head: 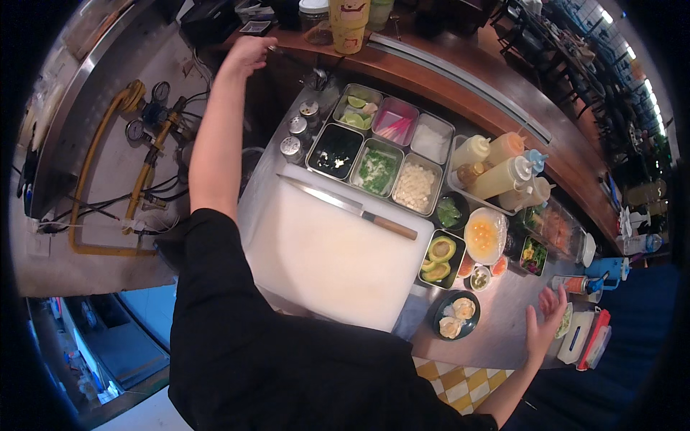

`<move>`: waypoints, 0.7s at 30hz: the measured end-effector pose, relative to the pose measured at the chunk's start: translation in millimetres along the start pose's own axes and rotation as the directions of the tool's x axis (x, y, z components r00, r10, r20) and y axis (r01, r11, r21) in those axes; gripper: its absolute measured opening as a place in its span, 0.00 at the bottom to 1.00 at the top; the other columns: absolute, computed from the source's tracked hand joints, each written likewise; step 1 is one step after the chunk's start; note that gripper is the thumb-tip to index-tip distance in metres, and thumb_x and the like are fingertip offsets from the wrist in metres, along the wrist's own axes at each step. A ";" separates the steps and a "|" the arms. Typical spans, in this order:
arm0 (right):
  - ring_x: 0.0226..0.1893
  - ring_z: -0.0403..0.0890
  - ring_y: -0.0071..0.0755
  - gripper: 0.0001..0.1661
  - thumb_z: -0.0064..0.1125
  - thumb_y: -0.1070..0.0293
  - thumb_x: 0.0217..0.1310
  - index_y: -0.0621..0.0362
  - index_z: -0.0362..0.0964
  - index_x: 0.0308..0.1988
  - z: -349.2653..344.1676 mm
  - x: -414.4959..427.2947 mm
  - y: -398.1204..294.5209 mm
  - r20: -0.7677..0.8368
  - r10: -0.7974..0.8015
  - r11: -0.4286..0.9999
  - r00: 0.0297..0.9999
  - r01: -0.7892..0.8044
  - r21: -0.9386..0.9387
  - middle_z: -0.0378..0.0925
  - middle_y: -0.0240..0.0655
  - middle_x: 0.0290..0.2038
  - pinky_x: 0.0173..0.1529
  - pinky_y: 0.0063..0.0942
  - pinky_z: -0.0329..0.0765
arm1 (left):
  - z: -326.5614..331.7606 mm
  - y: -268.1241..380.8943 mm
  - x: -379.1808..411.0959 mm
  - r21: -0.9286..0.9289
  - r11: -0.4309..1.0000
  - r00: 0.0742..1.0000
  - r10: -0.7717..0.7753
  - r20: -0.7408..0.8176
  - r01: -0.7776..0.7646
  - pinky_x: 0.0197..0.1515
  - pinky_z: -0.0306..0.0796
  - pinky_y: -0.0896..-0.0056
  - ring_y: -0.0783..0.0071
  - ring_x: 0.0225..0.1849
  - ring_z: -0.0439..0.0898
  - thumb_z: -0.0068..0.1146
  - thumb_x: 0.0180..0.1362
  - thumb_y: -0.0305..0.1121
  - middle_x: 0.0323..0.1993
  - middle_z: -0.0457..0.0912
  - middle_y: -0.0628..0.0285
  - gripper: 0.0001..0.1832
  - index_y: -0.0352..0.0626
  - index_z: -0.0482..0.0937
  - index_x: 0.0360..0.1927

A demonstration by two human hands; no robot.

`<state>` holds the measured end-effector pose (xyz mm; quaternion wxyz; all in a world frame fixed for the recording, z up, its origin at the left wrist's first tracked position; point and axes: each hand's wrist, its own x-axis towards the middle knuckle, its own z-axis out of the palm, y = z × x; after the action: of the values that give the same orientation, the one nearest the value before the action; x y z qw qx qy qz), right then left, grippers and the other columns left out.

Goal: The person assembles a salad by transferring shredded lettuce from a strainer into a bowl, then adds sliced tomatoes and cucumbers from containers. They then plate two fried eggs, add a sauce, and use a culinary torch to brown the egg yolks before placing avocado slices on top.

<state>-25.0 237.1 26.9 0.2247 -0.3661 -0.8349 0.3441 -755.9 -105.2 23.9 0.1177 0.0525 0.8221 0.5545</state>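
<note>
My left hand [251,55] is stretched to the wooden counter's left end, fingers curled around something thin and small, too unclear to name. My right hand [545,322] hovers at the right of the steel table, fingers spread, with nothing in it. Left of it sits a dark bowl [452,336] with two pale rounded pieces of food. In front of me lies a white cutting board [334,258], with a wooden-handled kitchen knife [389,224] across its far edge. Beyond it stand steel containers of lime, pink strips, chopped greens and white cubes [415,183]. A container of halved avocados [442,249] adjoins the board.
Squeeze bottles [500,175] crowd a bin at the back right, near a wrapped bowl of yolks [481,235]. Shakers [291,149] line the left edge. A yellow cup [349,27] stands on the wooden counter [431,81]. Lidded boxes [577,338] are beside my right hand.
</note>
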 end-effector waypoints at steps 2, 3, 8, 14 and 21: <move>0.57 0.73 0.40 0.46 0.60 0.79 0.51 0.54 0.50 0.68 9.9 15.7 -14.2 0.092 -0.063 0.998 0.994 0.066 -0.025 0.69 0.44 0.57 0.62 0.36 0.66 | -33.0 12.0 -22.8 -0.171 0.985 0.999 0.042 0.022 -0.037 0.32 0.76 0.73 0.73 0.31 0.79 0.61 0.58 0.40 0.30 0.78 0.65 0.14 0.41 0.79 0.41; 0.57 0.73 0.39 0.46 0.60 0.80 0.51 0.55 0.51 0.68 15.1 23.4 -18.6 0.134 -0.099 0.994 0.986 0.105 -0.040 0.70 0.44 0.57 0.62 0.36 0.67 | -49.2 17.2 -32.3 -0.222 0.974 0.997 0.058 0.044 -0.047 0.34 0.79 0.72 0.66 0.35 0.83 0.58 0.61 0.39 0.37 0.82 0.57 0.15 0.37 0.78 0.44; 0.52 0.78 0.39 0.40 0.65 0.78 0.47 0.59 0.61 0.62 35.1 47.3 -23.6 0.254 -0.247 0.967 0.935 0.253 0.011 0.76 0.44 0.52 0.59 0.35 0.72 | -119.1 4.8 -103.9 -0.531 0.812 0.962 0.272 -0.021 -0.242 0.46 0.82 0.64 0.52 0.45 0.83 0.49 0.66 0.33 0.48 0.79 0.39 0.21 0.20 0.67 0.52; 0.42 0.82 0.30 0.26 0.67 0.71 0.50 0.60 0.72 0.51 75.6 50.1 -28.0 0.438 -0.396 0.918 0.807 0.345 0.193 0.81 0.37 0.42 0.45 0.27 0.77 | -220.2 -159.6 -168.3 0.827 0.516 0.802 0.385 -0.457 0.223 0.43 0.71 0.50 0.40 0.37 0.78 0.50 0.60 0.43 0.31 0.80 0.41 0.21 0.29 0.78 0.34; 0.28 0.80 0.39 0.30 0.69 0.63 0.49 0.57 0.71 0.53 150.9 -25.7 -49.4 0.333 -0.591 0.806 0.735 0.558 0.197 0.76 0.35 0.29 0.30 0.30 0.76 | 166.8 6.9 -486.8 0.662 0.615 0.893 0.398 0.210 -0.429 0.36 0.74 0.70 0.69 0.33 0.84 0.55 0.59 0.21 0.30 0.81 0.53 0.04 0.36 0.72 0.30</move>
<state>-126.0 131.1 -39.7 0.1697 -0.0071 -0.9188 0.3564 -243.6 -58.1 36.5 -0.0242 0.2920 0.9312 0.2168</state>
